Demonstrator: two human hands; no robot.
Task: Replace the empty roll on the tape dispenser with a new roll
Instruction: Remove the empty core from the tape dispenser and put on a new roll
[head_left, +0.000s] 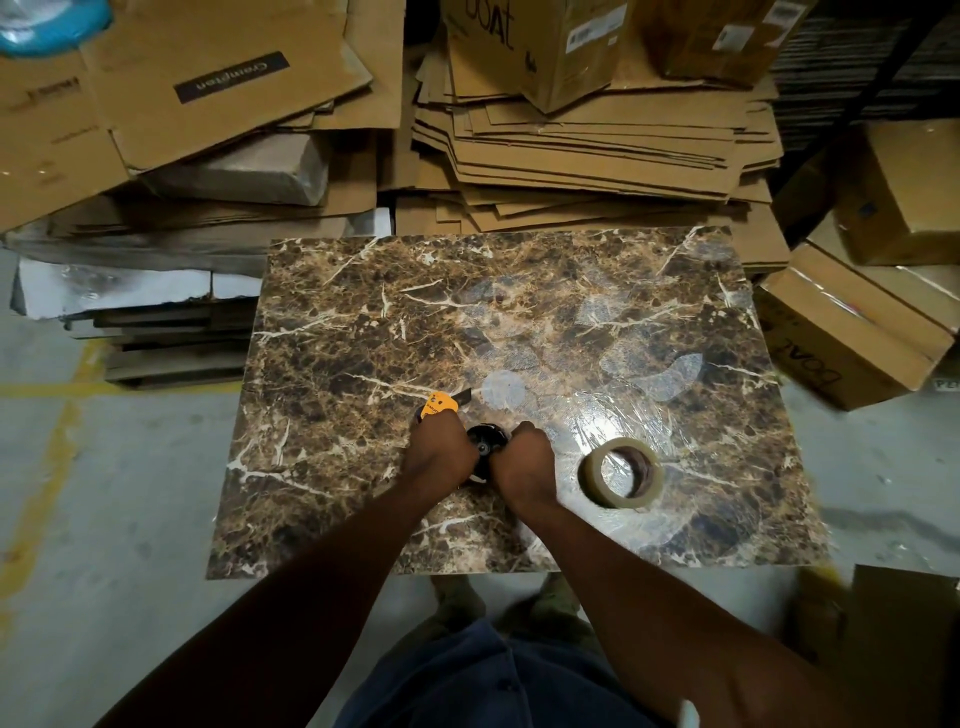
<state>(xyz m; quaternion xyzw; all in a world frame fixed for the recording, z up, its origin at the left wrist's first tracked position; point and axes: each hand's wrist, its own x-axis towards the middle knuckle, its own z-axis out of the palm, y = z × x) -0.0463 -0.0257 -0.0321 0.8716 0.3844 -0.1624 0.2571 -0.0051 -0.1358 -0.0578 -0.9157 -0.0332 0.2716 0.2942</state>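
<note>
We're gripping the tape dispenser (470, 441) w/ both hands near the front-centre of the marble-patterned table (363, 322). Our left hand (441, 451) is clenching around the dispenser's left side, just below its yellow-orange head (439, 406), which is sticking out past the knuckles toward the far side. Our right hand (523, 457) is closing on the dispenser from the right, fingers curled in at the black spool hub (485, 441), which is showing between the two hands; whether an empty core is sitting on it we can't tell. The new tape roll (621, 472) is lying flat on the table just right of our right hand, not touching it, w/ glare from overhead light shining around it. Beyond the table, flattened cardboard stacks (597, 156) are piling up, & closed cardboard boxes (852, 332) are sitting at the right edge. Grey floor w/ yellow line (47, 389) is showing at left.
</note>
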